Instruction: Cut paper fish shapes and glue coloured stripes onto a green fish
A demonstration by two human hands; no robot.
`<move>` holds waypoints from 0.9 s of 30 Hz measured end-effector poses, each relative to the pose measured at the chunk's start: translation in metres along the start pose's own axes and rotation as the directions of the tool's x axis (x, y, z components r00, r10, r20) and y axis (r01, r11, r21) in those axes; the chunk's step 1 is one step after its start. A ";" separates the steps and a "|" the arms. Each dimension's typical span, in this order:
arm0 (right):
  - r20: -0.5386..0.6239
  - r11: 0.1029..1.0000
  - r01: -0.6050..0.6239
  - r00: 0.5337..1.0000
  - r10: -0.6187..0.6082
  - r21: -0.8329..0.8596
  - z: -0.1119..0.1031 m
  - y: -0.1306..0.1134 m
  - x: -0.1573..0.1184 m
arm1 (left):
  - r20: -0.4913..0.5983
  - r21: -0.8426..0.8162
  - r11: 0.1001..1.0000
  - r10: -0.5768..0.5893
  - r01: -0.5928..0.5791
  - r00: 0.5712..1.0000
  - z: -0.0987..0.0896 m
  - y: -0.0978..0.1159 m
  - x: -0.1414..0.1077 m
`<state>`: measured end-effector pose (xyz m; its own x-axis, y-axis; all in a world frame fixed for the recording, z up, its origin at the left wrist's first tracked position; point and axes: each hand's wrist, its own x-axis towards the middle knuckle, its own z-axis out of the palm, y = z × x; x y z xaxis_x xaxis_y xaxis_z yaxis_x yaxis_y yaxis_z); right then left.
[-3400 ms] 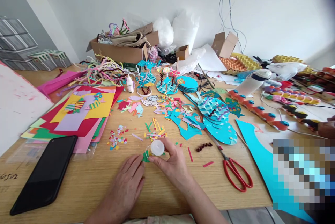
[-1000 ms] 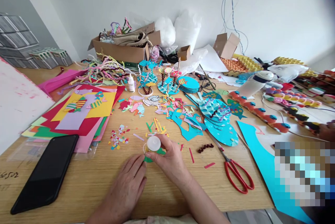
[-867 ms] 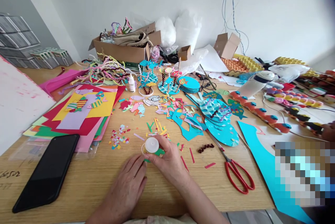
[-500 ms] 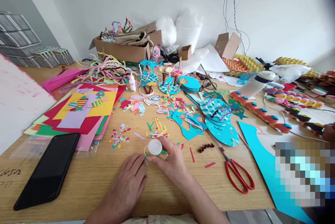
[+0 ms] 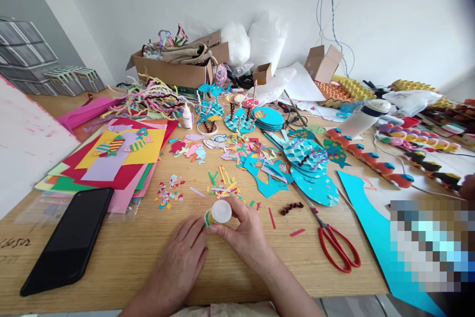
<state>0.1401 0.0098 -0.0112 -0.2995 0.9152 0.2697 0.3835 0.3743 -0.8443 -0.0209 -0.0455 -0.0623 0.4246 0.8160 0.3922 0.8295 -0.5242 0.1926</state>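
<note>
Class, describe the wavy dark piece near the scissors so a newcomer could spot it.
On the wooden table, find the red-handled scissors right of the right hand. The wavy piece lies up and left of their pivot. It is dark brown and looks fuzzy, unlike the flat, straight red strips nearby.

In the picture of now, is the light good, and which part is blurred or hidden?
Head view: soft, fairly even light on the table; head view: coarse pixel blocks hide part of the lower right; head view: the upper-right corner is dark.

Black phone (image 5: pixel 67 241) — beside stacked coloured paper (image 5: pixel 100 181).
</note>
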 end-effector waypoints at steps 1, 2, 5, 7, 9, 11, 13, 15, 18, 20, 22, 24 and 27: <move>0.008 1.000 0.001 1.000 -0.001 -0.001 -0.001 -0.001 0.000 | 0.001 0.001 1.000 0.000 0.000 1.000 0.000 0.000 0.000; 0.011 1.000 0.000 1.000 0.000 -0.005 -0.002 -0.001 0.000 | 0.001 0.006 1.000 0.002 -0.002 1.000 0.000 0.000 0.000; -0.010 1.000 -0.003 1.000 0.003 -0.022 -0.005 -0.002 0.000 | -0.003 0.030 0.999 0.012 -0.012 1.000 0.001 -0.001 -0.001; -0.020 1.000 0.008 1.000 -0.008 -0.016 -0.004 -0.002 0.000 | 0.001 0.028 1.000 0.006 -0.006 1.000 0.002 -0.001 -0.001; -0.012 1.000 0.016 1.000 -0.016 -0.007 -0.002 -0.001 0.000 | 0.010 0.009 1.000 -0.006 0.006 1.000 0.001 -0.001 -0.001; -0.003 1.000 0.013 1.000 -0.013 -0.003 -0.001 0.000 0.000 | 0.014 0.004 1.000 -0.001 0.001 1.000 0.000 -0.001 0.000; -0.009 1.000 -0.001 1.000 0.001 -0.001 -0.002 0.001 0.002 | 0.009 0.020 1.000 0.010 -0.010 1.000 0.000 -0.001 0.000; -0.014 1.000 -0.018 1.000 0.018 0.011 -0.005 0.002 0.004 | 0.000 0.035 0.999 0.016 -0.016 1.000 -0.001 0.000 0.000; -0.028 0.999 -0.037 0.999 0.037 0.015 -0.011 0.004 0.007 | -0.008 0.042 0.999 0.018 -0.017 1.000 -0.002 0.000 0.001; -0.052 0.999 -0.044 0.998 0.045 0.015 -0.014 0.006 0.007 | -0.008 0.050 0.998 0.029 -0.029 1.000 -0.002 0.000 0.002; -0.066 0.999 -0.045 0.997 0.047 0.030 -0.015 0.007 0.006 | -0.006 0.056 0.998 0.038 -0.038 0.999 -0.002 0.000 0.002; -0.055 0.998 -0.040 0.998 0.042 0.040 -0.014 0.007 0.004 | -0.010 0.063 0.997 0.037 -0.036 0.999 -0.002 0.000 0.002; -0.035 0.999 -0.039 0.999 0.040 0.035 -0.013 0.006 0.003 | -0.008 0.068 0.997 0.037 -0.036 0.999 -0.002 0.000 0.000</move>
<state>0.1529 0.0169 -0.0092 -0.2530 0.9342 0.2516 0.3643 0.3329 -0.8698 -0.0216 -0.0455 -0.0605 0.4522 0.7942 0.4059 0.8363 -0.5357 0.1166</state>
